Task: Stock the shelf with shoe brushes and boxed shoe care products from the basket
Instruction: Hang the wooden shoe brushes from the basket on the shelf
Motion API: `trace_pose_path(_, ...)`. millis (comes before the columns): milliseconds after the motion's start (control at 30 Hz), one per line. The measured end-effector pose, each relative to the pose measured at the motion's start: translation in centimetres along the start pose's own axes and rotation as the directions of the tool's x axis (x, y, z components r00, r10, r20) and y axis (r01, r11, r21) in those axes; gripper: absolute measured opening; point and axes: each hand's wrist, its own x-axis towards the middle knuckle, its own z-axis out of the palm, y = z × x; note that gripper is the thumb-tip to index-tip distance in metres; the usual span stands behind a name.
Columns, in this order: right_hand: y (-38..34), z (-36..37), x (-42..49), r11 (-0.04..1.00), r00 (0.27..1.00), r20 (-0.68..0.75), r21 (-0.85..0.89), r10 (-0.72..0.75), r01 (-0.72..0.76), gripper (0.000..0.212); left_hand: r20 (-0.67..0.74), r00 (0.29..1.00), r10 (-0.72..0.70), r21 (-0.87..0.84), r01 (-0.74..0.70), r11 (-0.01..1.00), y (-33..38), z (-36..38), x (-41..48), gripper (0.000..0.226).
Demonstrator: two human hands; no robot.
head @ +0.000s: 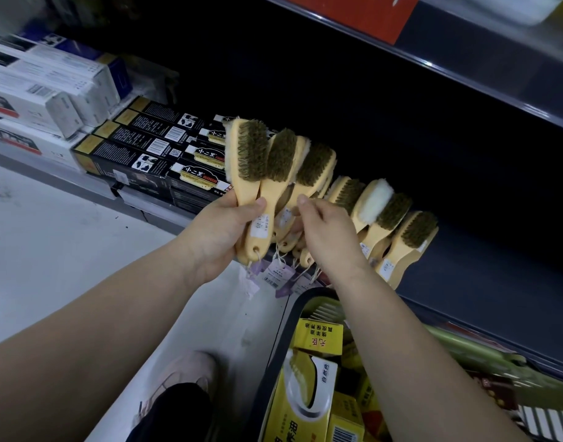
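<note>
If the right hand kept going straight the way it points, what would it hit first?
The brushes bunched in the left hand. The right hand points up and left at their handles, and its fingers seem already there, though depth is unclear.

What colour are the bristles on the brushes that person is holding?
The bristles are olive-brown, set in pale yellow wooden brushes; the head view shows it best.

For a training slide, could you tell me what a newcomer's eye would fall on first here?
The fan of wooden shoe brushes at centre, gripped by the left hand while the right hand pinches one handle. Then a row of brushes on the dark shelf at right, and yellow boxes in the basket below.
</note>
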Motion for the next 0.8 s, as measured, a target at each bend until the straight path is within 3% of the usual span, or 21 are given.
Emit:
trace_pose_path(67, -0.7, 0.3, -1.1, 0.953, 0.989, 0.147, 0.295, 0.028, -0.071, 0.021, 0.035, 0.999, 0.008, 0.046, -0.01, 0.999, -0.1, 0.3, -0.1, 0.024)
trace_pose_path(133, -0.7, 0.3, -1.9, 0.902, 0.975, 0.219, 0.414, 0.035, -0.125, 0.011, 0.074, 0.997, 0.008, 0.083, -0.014, 0.996, -0.4, 0.6, -0.3, 0.025)
trace_pose_path(200, 0.0, -0.3, -2.0, 0.88, 0.985, 0.166, 0.458, 0.057, -0.128, 0.004, 0.086, 0.996, 0.0, 0.09, -0.008, 0.996, -0.5, 0.9, -0.5, 0.022)
trace_pose_path(300, 1.3, -2.1, -0.9, 0.866, 0.991, -0.027, 0.489, 0.13, -0.101, 0.013, 0.06, 0.998, -0.003, 0.064, 0.0, 0.998, -0.6, 1.0, -0.3, 0.022)
trace_pose_path(400, 2.7, -3.0, 0.9, 0.924, 0.969, -0.161, 0.365, 0.185, -0.116, 0.019, 0.06, 0.998, -0.028, -0.002, 0.028, 1.0, -0.3, 1.0, -0.1, 0.029)
trace_pose_path(533, 4.0, -2.1, 2.5, 0.972, 0.971, -0.133, 0.154, 0.198, -0.177, 0.017, 0.125, 0.992, -0.029, -0.011, 0.031, 0.999, -0.3, 1.2, 0.0, 0.043)
trace_pose_path(633, 4.3, -1.6, 2.9, 0.986, 0.972, -0.168, 0.06, 0.165, -0.157, 0.03, 0.148, 0.988, -0.035, 0.149, 0.012, 0.989, -0.7, 1.1, 0.1, 0.04)
trace_pose_path(800, 4.4, -1.3, 3.2, 0.988, 0.973, -0.175, 0.0, 0.15, -0.152, 0.029, 0.155, 0.988, 0.017, 0.316, -0.065, 0.947, -1.0, 1.3, 0.3, 0.035)
